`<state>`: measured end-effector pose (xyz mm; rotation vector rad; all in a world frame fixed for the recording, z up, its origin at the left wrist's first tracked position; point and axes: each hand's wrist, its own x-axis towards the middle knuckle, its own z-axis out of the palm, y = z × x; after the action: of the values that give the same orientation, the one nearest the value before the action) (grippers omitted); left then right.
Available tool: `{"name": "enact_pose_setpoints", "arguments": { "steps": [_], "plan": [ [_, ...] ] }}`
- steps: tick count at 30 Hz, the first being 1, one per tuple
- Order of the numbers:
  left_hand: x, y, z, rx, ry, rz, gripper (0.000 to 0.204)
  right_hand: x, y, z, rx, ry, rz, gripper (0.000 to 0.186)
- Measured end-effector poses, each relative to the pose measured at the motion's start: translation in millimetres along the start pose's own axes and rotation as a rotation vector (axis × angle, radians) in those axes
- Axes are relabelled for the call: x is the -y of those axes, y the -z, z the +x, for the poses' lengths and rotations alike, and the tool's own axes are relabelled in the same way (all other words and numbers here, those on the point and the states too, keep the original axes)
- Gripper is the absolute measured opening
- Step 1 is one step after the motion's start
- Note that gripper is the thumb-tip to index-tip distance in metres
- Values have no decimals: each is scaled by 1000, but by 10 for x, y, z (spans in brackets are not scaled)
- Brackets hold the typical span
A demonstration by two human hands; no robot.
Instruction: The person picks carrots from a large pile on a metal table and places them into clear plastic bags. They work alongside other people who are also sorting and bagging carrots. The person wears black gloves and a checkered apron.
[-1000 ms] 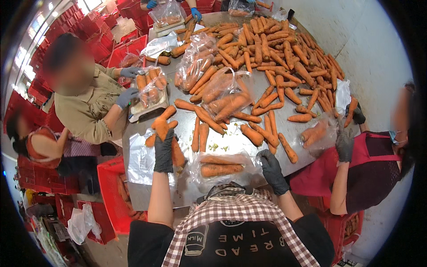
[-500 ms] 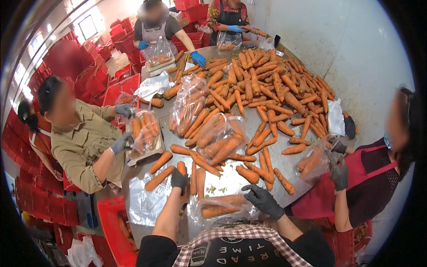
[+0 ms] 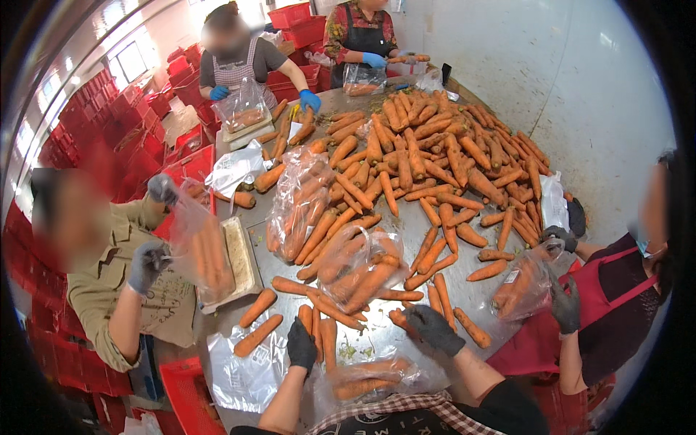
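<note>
On the counter (image 3: 476, 299), lower centre, a carrot bag (image 3: 371, 377) is lying crosswise below our right hand (image 3: 435, 330) and left hand (image 3: 301, 344), whose half-bent fingers, grips unclear, we are resting over a carrot (image 3: 399, 320) slanting down-right and by a second carrot (image 3: 305, 316) pointing up-frame.

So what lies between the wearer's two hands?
Head view: carrots beside the left hand, green scraps on the table, then another carrot at the right hand.

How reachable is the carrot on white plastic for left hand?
Likely yes: the carrot on the white plastic lies near the left hand, nothing visible between, though that hand may be gripping another carrot.
</note>
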<state>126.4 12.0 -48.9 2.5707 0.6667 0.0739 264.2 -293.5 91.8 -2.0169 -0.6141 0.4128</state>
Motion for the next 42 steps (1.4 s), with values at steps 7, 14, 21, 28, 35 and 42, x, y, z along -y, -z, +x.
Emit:
{"name": "enact_pose_setpoints", "arguments": {
  "steps": [7,14,21,28,35,42],
  "plan": [
    [-34,43,-11,24,1,-37,65,-619,465,1210,-94,-187,63,24],
    [-137,114,14,20,13,-61,69,-1156,565,2579,-90,-69,-170,29],
    [90,2,-28,36,24,-15,67,-1318,633,3890,-329,-141,-435,36],
    [89,50,185,50,44,-18,66,-829,369,4571,40,-376,-455,60],
    [126,60,167,48,25,-34,65,-1213,173,4871,132,-578,-367,66],
    [67,-50,-6,-71,-25,-77,64,-364,685,3554,48,-419,651,59]
  ]
}}
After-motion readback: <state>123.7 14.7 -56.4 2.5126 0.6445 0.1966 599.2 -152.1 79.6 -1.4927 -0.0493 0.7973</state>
